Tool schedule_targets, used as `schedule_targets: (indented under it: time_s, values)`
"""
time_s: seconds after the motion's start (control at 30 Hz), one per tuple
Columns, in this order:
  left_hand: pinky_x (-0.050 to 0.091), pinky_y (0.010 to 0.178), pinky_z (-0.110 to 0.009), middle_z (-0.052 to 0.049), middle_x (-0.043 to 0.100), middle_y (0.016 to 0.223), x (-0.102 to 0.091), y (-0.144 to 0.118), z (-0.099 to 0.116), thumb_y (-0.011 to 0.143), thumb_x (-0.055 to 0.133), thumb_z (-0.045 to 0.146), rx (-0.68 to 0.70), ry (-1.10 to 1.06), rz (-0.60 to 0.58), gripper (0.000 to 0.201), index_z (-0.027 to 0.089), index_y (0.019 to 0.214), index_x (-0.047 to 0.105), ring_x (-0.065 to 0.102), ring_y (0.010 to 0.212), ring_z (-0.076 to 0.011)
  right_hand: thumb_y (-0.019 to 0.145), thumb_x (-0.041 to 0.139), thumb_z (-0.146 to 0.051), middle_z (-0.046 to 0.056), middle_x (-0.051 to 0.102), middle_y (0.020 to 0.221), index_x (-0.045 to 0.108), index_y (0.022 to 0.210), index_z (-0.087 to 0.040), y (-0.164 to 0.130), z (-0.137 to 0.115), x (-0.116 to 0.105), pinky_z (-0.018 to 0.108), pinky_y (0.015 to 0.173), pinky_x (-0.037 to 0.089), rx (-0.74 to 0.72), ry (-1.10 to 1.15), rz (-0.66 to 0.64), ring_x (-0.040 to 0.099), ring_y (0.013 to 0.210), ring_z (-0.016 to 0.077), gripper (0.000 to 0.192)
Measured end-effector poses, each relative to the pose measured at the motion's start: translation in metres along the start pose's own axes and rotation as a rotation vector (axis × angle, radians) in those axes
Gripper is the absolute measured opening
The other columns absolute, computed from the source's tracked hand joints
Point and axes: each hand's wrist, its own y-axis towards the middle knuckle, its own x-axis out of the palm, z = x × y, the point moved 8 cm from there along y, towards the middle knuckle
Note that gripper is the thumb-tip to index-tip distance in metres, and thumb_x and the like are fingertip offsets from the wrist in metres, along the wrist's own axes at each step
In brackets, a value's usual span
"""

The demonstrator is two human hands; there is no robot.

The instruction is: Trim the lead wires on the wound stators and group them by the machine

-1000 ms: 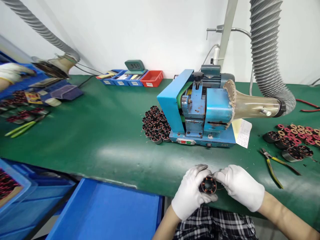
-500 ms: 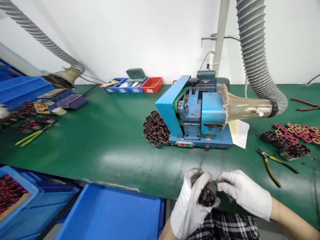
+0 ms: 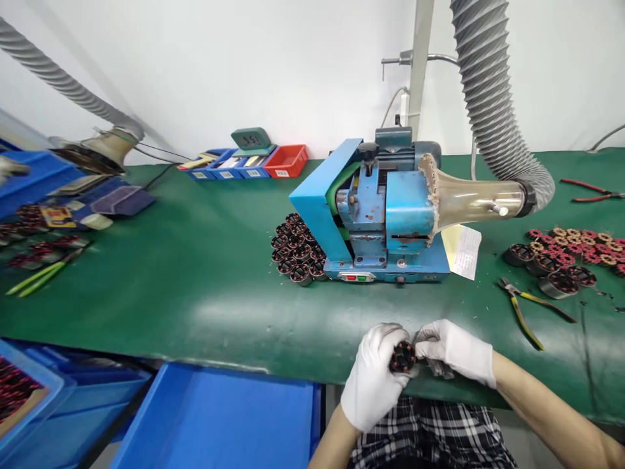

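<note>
My left hand (image 3: 374, 374), in a white glove, is wrapped round a dark motor stator (image 3: 403, 357) near the front edge of the bench. The stator's round open face, with copper-coloured bits inside, is turned up toward me. My right hand (image 3: 452, 352), also gloved and with greyed fingertips, is pinched together right beside the stator's right side. What lies between those fingertips is too small to make out. Several similar stators (image 3: 299, 251) stand grouped at the left of the blue belt machine (image 3: 368, 228).
Yellow-handled cutters (image 3: 530, 306) lie at the right, below several stators (image 3: 559, 284) and red and tan rings (image 3: 576, 247). A ribbed hose (image 3: 486, 85) runs down to the machine. Small bins (image 3: 287, 161) stand at the back; a large blue bin (image 3: 219, 417) sits below the bench edge.
My view has shifted slightly. Both hands sit a little higher in view with the stator, whose open face now points more upward. The right hand stays pinched at its side.
</note>
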Motion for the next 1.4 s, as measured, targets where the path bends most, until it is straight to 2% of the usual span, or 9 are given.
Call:
schedule_targets:
  time_s: [0.17,0.3,0.47,0.67,0.87,0.97,1.1,1.2,1.4]
  values:
    - [0.042,0.093,-0.049,-0.006,0.059,0.095,-0.005,0.009,-0.007,0.057,0.071,0.018,-0.062,-0.004,0.014,0.037,0.021,0.090,0.053,0.052,0.107,-0.0308,0.076,0.057,-0.026,0.001,0.064,0.059,0.063,0.063,-0.022,0.000,-0.011,-0.037,0.026,0.061,0.041,-0.119,-0.157,0.077,0.058,0.060,0.0167,0.015]
    - [0.041,0.094,-0.050,-0.007,0.058,0.095,-0.010,0.007,-0.010,0.053,0.075,0.021,-0.065,0.050,0.087,0.041,0.020,0.088,0.053,0.053,0.106,-0.0308,0.081,0.051,-0.030,0.004,0.067,0.062,0.067,0.078,-0.020,-0.011,0.007,-0.057,0.028,0.057,0.044,-0.068,-0.154,0.130,0.059,0.056,0.0171,0.019]
    - [0.044,0.091,-0.050,-0.008,0.059,0.095,-0.010,0.003,-0.009,0.055,0.074,0.024,-0.043,0.126,0.149,0.039,0.020,0.088,0.052,0.054,0.104,-0.0313,0.065,0.067,-0.029,0.004,0.071,0.071,0.067,0.085,-0.016,-0.011,0.023,-0.009,0.026,0.052,0.048,0.117,0.497,0.169,0.061,0.056,0.0152,0.024]
    - [0.046,0.090,-0.046,-0.007,0.059,0.089,-0.014,0.002,-0.004,0.062,0.072,0.027,-0.023,0.144,0.228,0.032,0.020,0.084,0.051,0.056,0.101,-0.0285,0.052,0.077,-0.033,0.001,0.066,0.056,0.066,0.061,-0.016,-0.004,0.025,0.007,0.028,0.052,0.049,0.112,0.838,0.565,0.057,0.050,0.0145,0.023]
    - [0.045,0.091,-0.049,-0.007,0.058,0.090,-0.013,-0.003,0.002,0.060,0.072,0.021,0.026,0.161,0.218,0.039,0.019,0.092,0.050,0.055,0.101,-0.0287,0.053,0.073,-0.050,0.001,0.067,0.073,0.060,0.079,-0.020,-0.029,0.063,-0.052,0.031,0.065,0.052,0.076,0.874,0.917,0.061,0.064,0.0162,0.042]
    - [0.043,0.093,-0.050,-0.009,0.057,0.104,-0.015,-0.004,0.012,0.065,0.070,0.022,0.025,0.156,0.213,0.040,0.019,0.100,0.050,0.053,0.105,-0.0286,0.058,0.072,-0.048,0.004,0.069,0.081,0.064,0.084,-0.021,-0.062,0.082,-0.084,0.037,0.076,0.051,0.152,0.654,1.062,0.063,0.074,0.0207,0.039]
    - [0.044,0.092,-0.044,-0.005,0.060,0.107,-0.009,0.002,0.020,0.079,0.059,0.016,-0.032,0.138,0.118,0.016,0.023,0.093,0.057,0.054,0.104,-0.0238,0.070,0.061,-0.044,0.014,0.067,0.104,0.069,0.090,-0.018,-0.096,0.087,-0.126,0.048,0.093,0.039,0.287,-0.162,1.088,0.057,0.103,0.0343,0.034]
    - [0.047,0.084,-0.040,-0.002,0.062,0.092,0.001,0.007,0.020,0.077,0.055,0.007,-0.074,0.154,0.001,0.022,0.024,0.091,0.058,0.057,0.089,-0.0206,0.079,0.051,-0.050,0.022,0.051,0.130,0.058,0.119,-0.008,-0.098,0.092,-0.142,0.050,0.095,0.037,0.409,-0.774,0.993,0.044,0.118,0.0406,0.058]
    - [0.047,0.078,-0.039,-0.002,0.060,0.092,0.005,0.010,0.022,0.076,0.052,0.008,-0.087,0.209,-0.120,0.035,0.027,0.105,0.056,0.056,0.085,-0.0215,0.088,0.034,-0.056,0.026,0.057,0.109,0.049,0.127,-0.009,-0.094,0.099,-0.136,0.049,0.072,0.043,0.626,-1.073,0.846,0.055,0.097,0.0427,0.063]
